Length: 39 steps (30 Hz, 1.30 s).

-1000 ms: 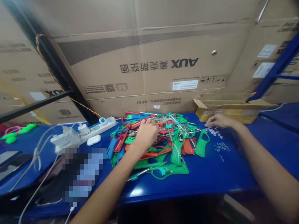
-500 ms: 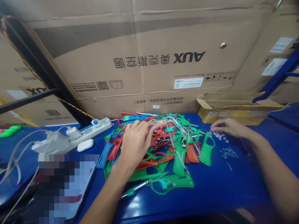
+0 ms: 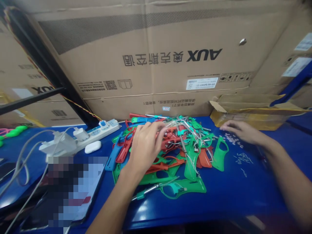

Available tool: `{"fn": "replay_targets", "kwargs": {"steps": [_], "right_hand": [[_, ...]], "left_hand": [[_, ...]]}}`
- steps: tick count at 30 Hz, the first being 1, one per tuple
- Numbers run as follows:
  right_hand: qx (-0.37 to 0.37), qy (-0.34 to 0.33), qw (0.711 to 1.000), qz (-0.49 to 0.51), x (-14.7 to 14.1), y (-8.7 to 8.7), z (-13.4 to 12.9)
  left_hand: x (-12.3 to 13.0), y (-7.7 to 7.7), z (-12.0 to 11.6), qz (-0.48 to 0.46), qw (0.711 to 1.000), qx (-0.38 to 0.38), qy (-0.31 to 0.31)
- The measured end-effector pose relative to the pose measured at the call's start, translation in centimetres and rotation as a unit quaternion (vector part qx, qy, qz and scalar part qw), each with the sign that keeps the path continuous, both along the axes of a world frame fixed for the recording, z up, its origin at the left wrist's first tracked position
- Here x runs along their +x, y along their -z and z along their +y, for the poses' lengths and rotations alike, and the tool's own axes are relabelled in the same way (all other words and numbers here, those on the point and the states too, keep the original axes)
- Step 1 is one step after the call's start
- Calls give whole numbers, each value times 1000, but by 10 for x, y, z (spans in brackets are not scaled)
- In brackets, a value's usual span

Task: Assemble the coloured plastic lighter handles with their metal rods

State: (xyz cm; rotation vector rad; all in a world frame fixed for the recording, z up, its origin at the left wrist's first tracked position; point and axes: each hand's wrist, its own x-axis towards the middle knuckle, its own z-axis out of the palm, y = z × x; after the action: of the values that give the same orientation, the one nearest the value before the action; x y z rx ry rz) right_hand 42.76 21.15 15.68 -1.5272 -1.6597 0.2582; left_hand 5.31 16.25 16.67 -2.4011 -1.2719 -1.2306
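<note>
Over a heap of green, red and blue plastic lighter casings [image 3: 195, 165], my left hand [image 3: 146, 144] is bent, with thumb and forefinger close together. Whatever lies between its fingertips is too small or hidden to name. Metal lighter tubes [image 3: 152, 189] with teal pieces and white wires are tangled among the casings. To the right, my right hand [image 3: 240, 131] hovers low by small pale pieces [image 3: 230, 139], its fingers drawn together. I cannot make out anything in them. A single green casing [image 3: 220, 155] lies between the heap and the pale pieces.
Behind the heap stands a large cardboard carton [image 3: 156, 78]. An open, taped box [image 3: 253, 118] is at the back right. On the left are a power strip [image 3: 97, 131] with plugs, a white case [image 3: 93, 147] and a tablet [image 3: 97, 182]. Thin slivers [image 3: 243, 159] lie on the blue table [image 3: 226, 198].
The view has shifted slightly, so the scene sits a little further right. Both hands keep nearly the same places, the left over the heap and the right by the pale pieces.
</note>
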Motion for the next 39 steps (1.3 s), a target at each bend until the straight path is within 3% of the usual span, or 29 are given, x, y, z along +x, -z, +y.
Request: {"fn": "replay_targets", "kwargs": {"steps": [3,8,11,13,18,23,30,39], "right_hand": [[-61,-100,991,58,-26,-11,-2],[-50,-183,972,141,-98,-30,1],[-38,-249,939,235,-136,-29,-4],[-30,-255,925,281,-151,-23,-13],[-64,-260,904,333,-158,-8,-36],[-99,-291,885,349,-159,-8,-42],[-154,-305,861,376,-158,-10,-43],[-180,-314,862,355,-159,-13,-45]], "left_hand": [[5,2,0,-9,1000,2,9],[9,5,-1,-4,999,7,53],[8,5,0,-7,997,4,81],[7,5,0,-32,996,-10,84],[9,9,0,-89,987,-91,95],[10,8,-5,-105,970,-163,148],[9,6,-2,-33,984,-86,153],[9,8,1,-37,976,-101,191]]}}
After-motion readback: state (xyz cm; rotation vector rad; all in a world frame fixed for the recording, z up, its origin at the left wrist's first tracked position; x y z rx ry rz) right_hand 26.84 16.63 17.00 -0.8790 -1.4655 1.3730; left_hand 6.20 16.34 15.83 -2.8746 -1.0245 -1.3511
